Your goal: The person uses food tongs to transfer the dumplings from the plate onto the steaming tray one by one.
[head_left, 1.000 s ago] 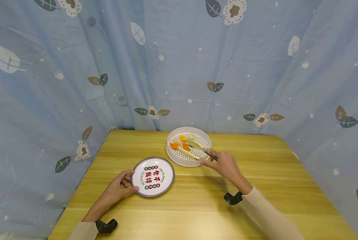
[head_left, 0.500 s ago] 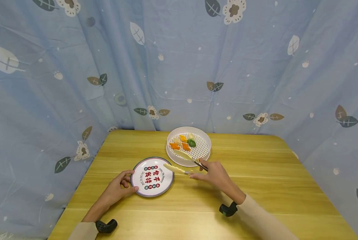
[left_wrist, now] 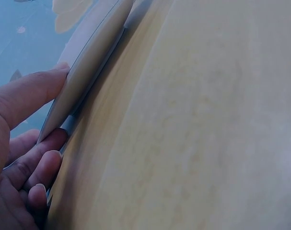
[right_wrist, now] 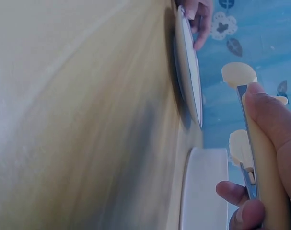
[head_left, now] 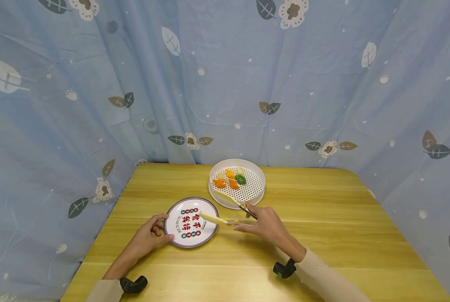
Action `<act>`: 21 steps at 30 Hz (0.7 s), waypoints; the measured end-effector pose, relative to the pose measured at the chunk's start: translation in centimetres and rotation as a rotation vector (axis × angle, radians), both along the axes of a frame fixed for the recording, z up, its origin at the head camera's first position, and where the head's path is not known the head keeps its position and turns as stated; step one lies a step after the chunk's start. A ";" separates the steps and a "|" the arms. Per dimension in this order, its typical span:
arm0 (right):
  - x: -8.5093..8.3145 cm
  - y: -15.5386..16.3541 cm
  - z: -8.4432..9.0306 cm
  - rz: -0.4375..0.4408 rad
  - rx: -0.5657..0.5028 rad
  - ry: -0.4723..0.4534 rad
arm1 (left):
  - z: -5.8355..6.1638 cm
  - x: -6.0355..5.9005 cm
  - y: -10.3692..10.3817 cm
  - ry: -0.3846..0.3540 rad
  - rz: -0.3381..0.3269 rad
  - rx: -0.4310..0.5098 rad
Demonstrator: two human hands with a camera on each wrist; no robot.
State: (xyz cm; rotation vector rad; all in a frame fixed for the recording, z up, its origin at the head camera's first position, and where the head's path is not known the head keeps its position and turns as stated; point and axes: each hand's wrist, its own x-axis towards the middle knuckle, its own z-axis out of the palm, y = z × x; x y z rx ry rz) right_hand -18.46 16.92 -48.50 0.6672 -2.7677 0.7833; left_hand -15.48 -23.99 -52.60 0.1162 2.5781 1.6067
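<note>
My left hand [head_left: 146, 238] holds the near-left rim of a round white plate [head_left: 209, 230] with red and green lettering. In the left wrist view, the thumb lies on top of the plate [left_wrist: 90, 79] and the fingers tuck beneath its edge. My right hand [head_left: 269, 225] grips a pair of food tongs [head_left: 211, 218] with cream tips, their arms spread and nothing between them. One tip is over the plate's right side, the other over the near rim of a white perforated steamer basket [head_left: 253, 184]. Inside sit orange [head_left: 219, 183], yellow [head_left: 230, 174], white [head_left: 240, 171] and green dumpling-like pieces [head_left: 241, 180].
The basket stands toward the back of a wooden table [head_left: 323, 218], the plate in front of it to the left. A blue patterned curtain [head_left: 225, 84] hangs behind the table and along its sides. Each wrist carries a black camera [head_left: 133, 285].
The right hand has drawn the tongs back from over the food, left and nearer, with their arms spreading wider. The pieces stay in the basket. The left hand and plate have not moved.
</note>
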 end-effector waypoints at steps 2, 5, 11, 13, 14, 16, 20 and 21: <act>0.1 -0.2 -0.3 0.010 -0.009 0.001 | 0.0 0.0 0.0 0.000 -0.001 -0.001; 0.4 -0.5 -0.4 0.038 -0.025 0.006 | 0.1 0.0 0.0 -0.001 -0.004 0.000; 0.9 -1.0 -0.8 0.093 -0.016 0.009 | 0.3 0.0 0.1 0.001 -0.004 -0.008; 1.0 -1.2 -1.0 0.098 -0.011 -0.004 | 0.3 0.0 0.1 0.001 -0.004 -0.009; 1.1 -1.2 -1.1 0.100 -0.012 -0.011 | 0.3 0.0 0.1 0.000 -0.005 -0.010; 1.2 -1.3 -1.2 0.104 -0.012 -0.019 | 0.3 0.0 0.1 0.000 -0.003 -0.011; 1.4 -1.5 -1.3 0.118 -0.013 -0.015 | 0.2 -0.1 0.1 0.004 -0.004 -0.022; 1.4 -1.5 -1.4 0.120 -0.007 -0.013 | 0.2 -0.1 0.0 0.005 -0.002 -0.023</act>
